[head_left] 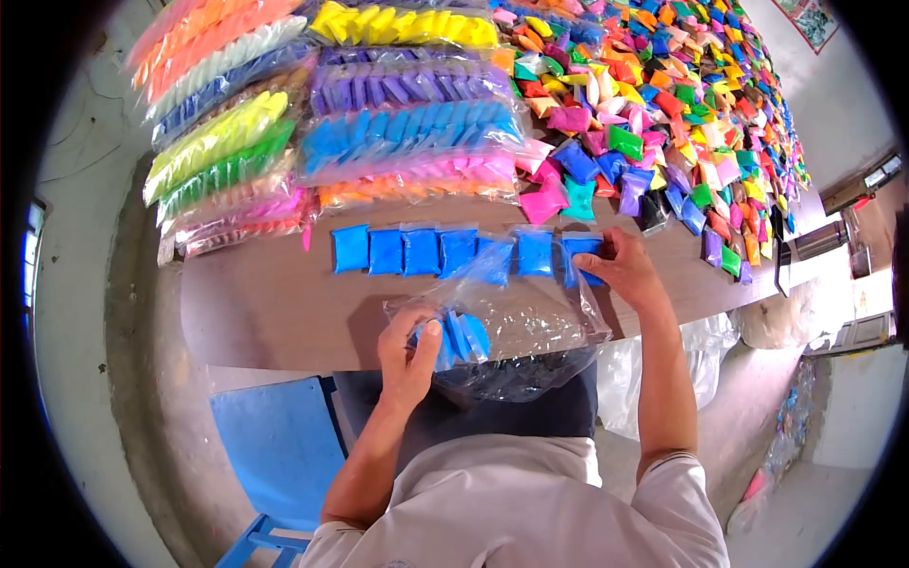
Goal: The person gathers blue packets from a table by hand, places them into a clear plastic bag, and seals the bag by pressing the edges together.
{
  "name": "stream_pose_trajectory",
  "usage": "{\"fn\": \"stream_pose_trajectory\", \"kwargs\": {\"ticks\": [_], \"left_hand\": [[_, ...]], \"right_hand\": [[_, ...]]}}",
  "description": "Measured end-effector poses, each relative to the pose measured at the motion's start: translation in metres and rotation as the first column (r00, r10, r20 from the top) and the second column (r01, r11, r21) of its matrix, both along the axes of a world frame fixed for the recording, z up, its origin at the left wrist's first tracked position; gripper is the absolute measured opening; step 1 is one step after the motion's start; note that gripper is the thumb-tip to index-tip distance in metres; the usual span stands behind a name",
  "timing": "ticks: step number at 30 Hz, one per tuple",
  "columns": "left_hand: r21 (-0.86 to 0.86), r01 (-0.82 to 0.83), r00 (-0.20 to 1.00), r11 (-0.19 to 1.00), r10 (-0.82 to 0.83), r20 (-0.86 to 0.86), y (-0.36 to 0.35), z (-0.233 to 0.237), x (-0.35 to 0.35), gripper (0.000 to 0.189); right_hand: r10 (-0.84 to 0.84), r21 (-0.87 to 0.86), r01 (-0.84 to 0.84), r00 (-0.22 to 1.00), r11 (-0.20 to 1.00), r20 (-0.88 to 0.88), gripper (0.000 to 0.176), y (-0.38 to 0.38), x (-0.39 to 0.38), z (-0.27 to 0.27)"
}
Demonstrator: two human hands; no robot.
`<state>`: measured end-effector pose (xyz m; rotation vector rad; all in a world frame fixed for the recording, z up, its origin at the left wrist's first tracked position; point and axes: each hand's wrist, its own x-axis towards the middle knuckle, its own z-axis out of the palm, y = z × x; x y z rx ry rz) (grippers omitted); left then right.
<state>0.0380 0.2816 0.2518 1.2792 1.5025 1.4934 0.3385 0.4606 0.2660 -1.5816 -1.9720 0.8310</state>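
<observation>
A row of several small blue packets lies along the table in front of me. My left hand is closed around the left side of a clear plastic bag, with some blue packets bunched inside it by my fingers. The bag spreads to the right over the table's front edge, and its upper part overlaps part of the row. At the row's right end, my right hand pinches a blue packet between thumb and fingers; the bag's film reaches close to that hand.
Filled clear bags of packets sorted by colour are stacked at the back left. A large heap of loose mixed-colour packets covers the back right. A blue chair stands at the lower left, and clear plastic hangs below the table at right.
</observation>
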Motion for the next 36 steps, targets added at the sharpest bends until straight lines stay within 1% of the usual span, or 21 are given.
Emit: {"fn": "stream_pose_trajectory", "kwargs": {"ticks": [2,4,5,7,8,10,12,14,16,18,19,20,22,23,25,28,29,30,33,34,36], "left_hand": [[-0.005,0.004,1.0,1.0,-0.004,-0.005,0.0,0.001,0.001,0.018],[0.011,0.0,1.0,1.0,0.0,-0.005,0.002,0.002,0.002,0.018],[0.028,-0.003,1.0,1.0,0.003,-0.005,0.002,0.003,0.002,0.017],[0.014,-0.003,1.0,1.0,0.003,-0.001,0.0,0.003,0.003,0.017],[0.008,-0.002,1.0,1.0,0.002,0.008,0.0,0.002,0.002,0.016],[0.007,-0.013,1.0,1.0,0.013,0.003,-0.001,0.0,0.001,0.016],[-0.018,-0.005,1.0,1.0,0.006,0.03,-0.003,-0.001,0.001,0.015],[-0.018,-0.006,1.0,1.0,0.006,0.02,-0.002,-0.002,0.0,0.015],[-0.019,-0.012,1.0,1.0,0.012,0.008,-0.001,-0.003,0.001,0.015],[0.004,-0.005,1.0,1.0,0.005,0.011,0.0,-0.008,0.002,0.015],[0.006,-0.007,1.0,1.0,0.007,0.008,0.0,-0.008,0.002,0.015],[-0.032,-0.001,1.0,0.999,0.002,0.031,0.0,-0.007,0.002,0.016],[-0.069,0.001,0.999,0.998,0.002,0.052,-0.001,-0.007,0.002,0.016],[-0.046,0.0,0.999,0.999,0.001,0.033,-0.001,-0.005,0.001,0.016],[-0.022,-0.006,1.0,1.0,0.006,0.015,-0.003,-0.005,0.0,0.016],[-0.002,-0.009,1.0,1.0,0.009,0.014,-0.003,-0.006,-0.001,0.016],[-0.025,-0.001,1.0,1.0,0.001,0.011,-0.003,-0.005,-0.001,0.017],[-0.051,0.006,1.0,0.999,-0.006,0.009,-0.004,-0.004,-0.002,0.017],[-0.038,0.002,1.0,0.999,-0.002,-0.003,-0.004,-0.003,-0.002,0.017],[-0.042,0.004,1.0,0.999,-0.004,-0.002,-0.003,-0.004,-0.001,0.017],[0.043,-0.022,1.0,0.999,0.022,-0.002,-0.002,-0.008,0.001,0.017]], "right_hand": [[-0.003,-0.001,0.003,0.999,1.0,-0.035,0.053,-0.003,-0.005,0.003],[-0.03,-0.131,0.047,0.991,0.99,0.131,0.045,-0.013,-0.021,0.026],[-0.026,-0.136,0.044,0.991,0.99,0.128,0.045,-0.015,-0.022,0.022],[-0.037,-0.138,0.026,0.997,0.99,-0.073,0.037,-0.021,-0.024,0.007],[-0.029,-0.14,0.018,0.997,0.99,-0.077,0.037,-0.024,-0.024,0.004],[-0.163,-0.169,0.113,0.933,0.979,-0.321,0.035,-0.029,-0.014,-0.002],[-0.309,-0.116,0.287,0.867,0.951,-0.391,0.04,-0.036,0.002,0.009],[-0.49,-0.136,0.485,0.749,0.864,-0.445,0.045,-0.062,0.007,0.052],[-0.371,0.138,0.619,0.618,0.773,-0.693,0.047,-0.114,-0.015,0.09],[-0.159,0.281,0.624,0.554,0.73,-0.817,0.053,-0.149,-0.047,0.08],[-0.01,0.425,0.348,0.783,0.836,-0.622,0.055,-0.159,-0.045,0.071],[0.177,0.483,0.029,0.91,0.875,-0.375,0.058,-0.164,-0.045,0.065],[0.148,0.411,-0.053,0.968,0.91,-0.204,0.058,-0.161,-0.079,0.064],[0.153,0.411,-0.056,0.966,0.91,-0.206,0.058,-0.153,-0.087,0.057],[0.034,0.378,-0.006,0.997,0.926,-0.067,0.06,-0.139,-0.098,0.032],[0.067,0.357,-0.049,0.997,0.933,-0.037,0.066,-0.126,-0.102,0.008],[0.109,0.276,-0.112,0.994,0.955,0.028,0.071,-0.128,-0.105,0.019],[0.115,0.276,-0.118,0.993,0.954,0.028,0.071,-0.128,-0.105,0.025],[0.246,-0.073,-0.264,0.949,0.962,-0.198,0.078,-0.129,-0.097,0.037],[0.243,-0.076,-0.262,0.95,0.962,-0.198,0.078,-0.129,-0.094,0.042],[0.364,-0.072,-0.381,0.914,0.922,-0.182,0.074,-0.125,-0.089,0.049]]}}
